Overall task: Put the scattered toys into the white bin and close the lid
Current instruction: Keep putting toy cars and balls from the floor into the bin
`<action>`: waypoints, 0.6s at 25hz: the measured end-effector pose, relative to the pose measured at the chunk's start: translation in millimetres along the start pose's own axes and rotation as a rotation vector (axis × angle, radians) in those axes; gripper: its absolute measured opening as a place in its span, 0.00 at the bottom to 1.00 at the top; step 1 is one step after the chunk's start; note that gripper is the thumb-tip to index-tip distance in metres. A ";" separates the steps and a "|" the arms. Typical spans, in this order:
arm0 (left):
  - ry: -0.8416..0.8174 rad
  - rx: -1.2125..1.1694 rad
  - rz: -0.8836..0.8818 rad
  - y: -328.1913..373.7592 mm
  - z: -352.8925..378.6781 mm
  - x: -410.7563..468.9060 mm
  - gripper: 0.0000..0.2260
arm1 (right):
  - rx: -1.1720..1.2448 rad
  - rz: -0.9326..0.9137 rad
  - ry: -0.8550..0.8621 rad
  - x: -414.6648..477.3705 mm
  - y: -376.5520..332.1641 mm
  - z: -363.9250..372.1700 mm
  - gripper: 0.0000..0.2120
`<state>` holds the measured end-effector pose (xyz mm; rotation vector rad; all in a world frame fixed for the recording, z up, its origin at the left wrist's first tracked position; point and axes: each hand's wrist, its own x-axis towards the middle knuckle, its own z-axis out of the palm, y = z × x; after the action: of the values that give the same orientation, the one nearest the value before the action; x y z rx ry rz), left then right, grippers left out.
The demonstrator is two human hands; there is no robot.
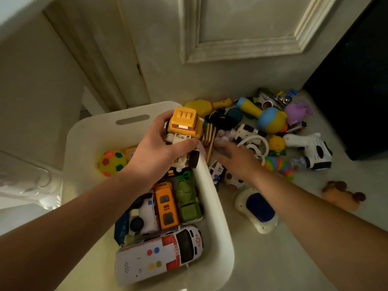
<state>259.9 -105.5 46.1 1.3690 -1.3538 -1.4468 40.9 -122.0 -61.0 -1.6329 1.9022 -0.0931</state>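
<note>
Now left hand grips yellow truck over white bin.

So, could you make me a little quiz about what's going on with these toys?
1. True or false: the left hand grips the yellow truck above the white bin.
2. The ambulance lies: A in the bin, B on the floor, C on a shelf.
3. Which hand holds nothing?
Key: 1 true; 2 A; 3 the right hand.
</note>
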 end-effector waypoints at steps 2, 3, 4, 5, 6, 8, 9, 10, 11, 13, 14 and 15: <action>0.027 -0.015 -0.027 -3.5 -6.0 -2.3 0.27 | -0.195 0.034 -0.077 1.2 6.3 26.7 0.34; 0.043 -0.013 -0.054 -6.1 -9.2 -3.5 0.26 | -0.245 0.059 -0.092 -0.1 2.7 34.2 0.35; 0.051 0.003 -0.088 -9.8 -12.6 -5.0 0.26 | -0.272 0.079 -0.104 0.1 -2.4 39.7 0.35; 0.052 0.027 -0.130 -15.3 -16.8 -7.2 0.26 | -0.281 0.079 -0.097 -1.1 -9.8 43.8 0.36; 0.047 0.050 -0.178 -21.4 -20.1 -10.6 0.26 | -0.265 0.067 -0.071 -0.1 -13.0 48.4 0.36; 0.029 0.102 -0.285 -37.0 -26.1 -19.0 0.27 | -0.169 0.023 -0.011 -0.9 -17.0 50.6 0.37; 0.028 0.130 -0.338 -44.7 -28.7 -23.2 0.26 | -0.097 0.013 -0.010 -1.0 -17.4 46.8 0.36; 0.042 0.163 -0.385 -52.5 -32.6 -26.4 0.26 | -0.004 0.014 -0.021 -0.4 -18.4 38.4 0.35; 0.066 0.206 -0.421 -60.1 -36.5 -28.6 0.25 | 0.108 0.027 -0.030 -0.4 -21.9 26.3 0.35; 0.104 0.315 -0.466 -72.5 -42.2 -30.0 0.24 | 0.369 0.040 -0.019 -3.4 -33.8 -4.3 0.36; 0.103 0.367 -0.460 -77.0 -42.8 -30.7 0.25 | 0.480 0.020 0.001 -8.5 -43.3 -20.9 0.36; 0.091 0.415 -0.439 -81.5 -42.3 -31.1 0.25 | 0.559 -0.015 0.040 -14.7 -54.3 -36.9 0.35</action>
<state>319.2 -68.8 -21.2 2.0785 -1.4023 -1.3943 70.6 -133.5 -1.7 -1.2659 1.6884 -0.6100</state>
